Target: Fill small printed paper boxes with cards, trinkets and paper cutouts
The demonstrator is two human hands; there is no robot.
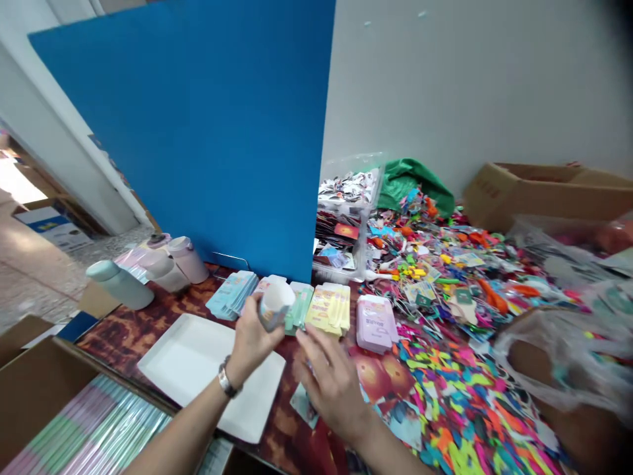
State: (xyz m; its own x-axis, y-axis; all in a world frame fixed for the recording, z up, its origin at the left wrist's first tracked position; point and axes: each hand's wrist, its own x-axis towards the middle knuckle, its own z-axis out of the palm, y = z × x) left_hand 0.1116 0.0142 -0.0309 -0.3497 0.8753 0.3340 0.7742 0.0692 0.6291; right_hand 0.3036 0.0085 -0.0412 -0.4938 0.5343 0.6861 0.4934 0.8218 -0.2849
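My left hand (253, 340), with a watch or bracelet at the wrist, is closed around a small white cup-shaped piece (277, 303) with a printed side. Its round opening faces me; whether it is a cup or a curled card I cannot tell. My right hand (333, 386) hovers just right of it, fingers apart and slightly curled, with nothing visible in them. Beyond both hands stand stacks of printed cards: blue (230, 295), green (301, 297) and yellow (324, 310). A lilac card stack (374, 323) lies to the right. Below my left hand is a white tray (171, 356).
Bottles (121, 285) stand at the table's left. A blue panel (212, 132) rises behind the cards. Colourful small plastic pieces (459, 402) cover the right side, near a clear bin (363, 244), a cardboard box (544, 201) and plastic bags. An open carton (44, 396) sits front left.
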